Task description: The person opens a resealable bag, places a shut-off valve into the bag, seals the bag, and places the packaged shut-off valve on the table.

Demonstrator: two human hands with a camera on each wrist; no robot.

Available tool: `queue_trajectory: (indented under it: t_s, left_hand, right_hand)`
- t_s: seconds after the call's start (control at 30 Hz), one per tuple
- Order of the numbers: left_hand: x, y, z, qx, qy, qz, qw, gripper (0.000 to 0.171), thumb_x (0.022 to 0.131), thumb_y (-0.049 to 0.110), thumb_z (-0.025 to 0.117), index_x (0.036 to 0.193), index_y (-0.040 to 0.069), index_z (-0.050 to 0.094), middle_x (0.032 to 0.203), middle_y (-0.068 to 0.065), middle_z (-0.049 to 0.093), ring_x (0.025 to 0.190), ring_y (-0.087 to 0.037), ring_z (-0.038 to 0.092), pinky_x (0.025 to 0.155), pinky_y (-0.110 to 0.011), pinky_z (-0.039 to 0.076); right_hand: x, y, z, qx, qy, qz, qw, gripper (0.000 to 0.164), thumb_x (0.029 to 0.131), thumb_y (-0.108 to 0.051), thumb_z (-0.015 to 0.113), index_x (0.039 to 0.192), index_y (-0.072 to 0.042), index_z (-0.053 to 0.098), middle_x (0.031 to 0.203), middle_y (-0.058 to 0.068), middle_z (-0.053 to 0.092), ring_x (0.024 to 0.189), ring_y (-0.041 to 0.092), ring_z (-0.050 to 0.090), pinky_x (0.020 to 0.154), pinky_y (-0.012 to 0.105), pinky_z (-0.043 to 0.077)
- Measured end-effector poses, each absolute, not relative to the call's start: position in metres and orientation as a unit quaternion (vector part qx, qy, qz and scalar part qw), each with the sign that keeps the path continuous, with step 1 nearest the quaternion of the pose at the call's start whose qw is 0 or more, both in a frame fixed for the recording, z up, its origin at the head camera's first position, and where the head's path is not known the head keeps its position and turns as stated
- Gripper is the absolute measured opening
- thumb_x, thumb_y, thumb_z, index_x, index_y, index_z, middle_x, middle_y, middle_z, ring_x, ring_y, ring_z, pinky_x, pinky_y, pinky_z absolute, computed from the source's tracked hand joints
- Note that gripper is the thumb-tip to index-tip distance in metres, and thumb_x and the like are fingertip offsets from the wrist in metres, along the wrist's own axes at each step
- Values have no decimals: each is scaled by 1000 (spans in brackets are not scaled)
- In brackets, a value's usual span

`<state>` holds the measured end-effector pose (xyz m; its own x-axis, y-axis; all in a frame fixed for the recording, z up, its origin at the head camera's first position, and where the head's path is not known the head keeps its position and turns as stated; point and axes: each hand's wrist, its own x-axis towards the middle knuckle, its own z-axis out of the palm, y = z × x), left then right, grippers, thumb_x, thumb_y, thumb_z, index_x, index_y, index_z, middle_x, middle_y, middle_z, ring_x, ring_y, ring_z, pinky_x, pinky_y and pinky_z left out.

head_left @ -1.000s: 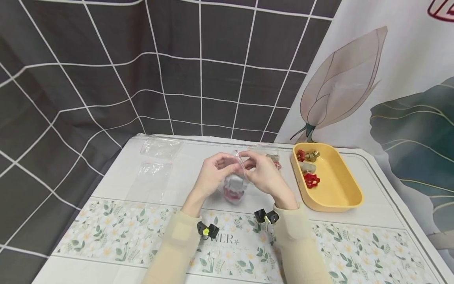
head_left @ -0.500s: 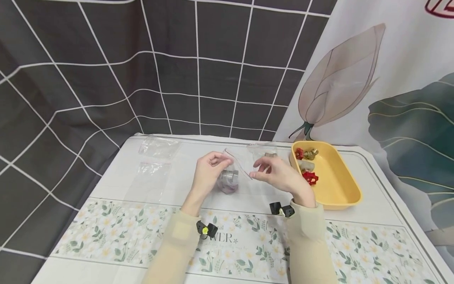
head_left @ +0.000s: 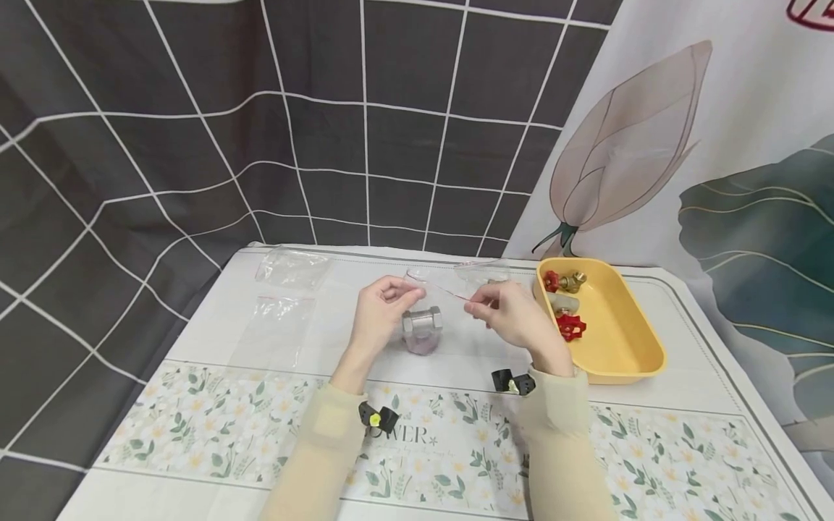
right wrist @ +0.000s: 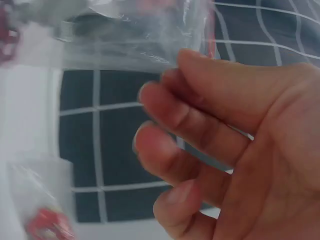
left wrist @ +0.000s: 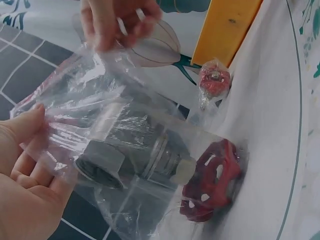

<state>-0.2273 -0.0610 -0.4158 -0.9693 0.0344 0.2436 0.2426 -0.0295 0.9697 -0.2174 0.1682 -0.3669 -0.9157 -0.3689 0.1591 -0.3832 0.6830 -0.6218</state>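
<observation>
A clear zip bag (left wrist: 65,95) with a red seal line hangs between the two hands, holding a metal valve (head_left: 422,320) with a red handwheel (left wrist: 212,182). The handwheel end points down at the tabletop. My left hand (head_left: 381,311) pinches one side of the bag's top edge between thumb and fingers. Opposite it, my right hand (head_left: 517,315) pinches the other end of the seal line between thumb and forefinger, its other fingers loosely curled, as the right wrist view shows.
A yellow tray (head_left: 625,325) at the right holds valves with red handwheels (head_left: 570,328). Behind the right hand lies another bagged valve (left wrist: 214,82). Two flat clear bags (head_left: 293,269) lie at the left. A floral band (head_left: 215,427) crosses the table mat.
My right hand has moved right from beside the left hand, stretching the bag's top edge between them, then risen slightly. The left hand has stayed nearly in place.
</observation>
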Motion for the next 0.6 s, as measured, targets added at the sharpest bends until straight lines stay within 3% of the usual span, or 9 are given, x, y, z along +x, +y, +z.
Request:
queue_trajectory:
  t_s: [0.2, 0.43, 0.6]
  left_hand:
    - [-229, -65, -417, -124, -679, -721, 61, 19, 83, 9, 79, 93, -1, 66, 90, -10, 74, 86, -24, 71, 85, -33, 56]
    - [-228, -68, -415, -157, -696, -700, 23, 17, 82, 5, 77, 93, -1, 64, 87, -10, 73, 87, -38, 69, 81, -34, 57]
    - [-230, -73, -415, -157, -703, -693, 28, 22, 84, 5, 76, 101, -2, 63, 92, -10, 71, 84, -25, 70, 81, -32, 57]
  right_hand:
    - [-210, 172, -354, 215, -919, 311, 110, 10, 89, -14, 73, 79, -14, 74, 70, -4, 63, 64, 15, 52, 58, 32, 43]
    - [-208, 180, -352, 210, -911, 320, 155, 5, 87, -10, 75, 82, -9, 75, 70, -3, 66, 63, 14, 54, 58, 31, 45]
    - [-209, 184, -354, 207, -909, 324, 159, 6, 87, -12, 75, 83, -10, 76, 69, -4, 66, 62, 13, 57, 56, 30, 46]
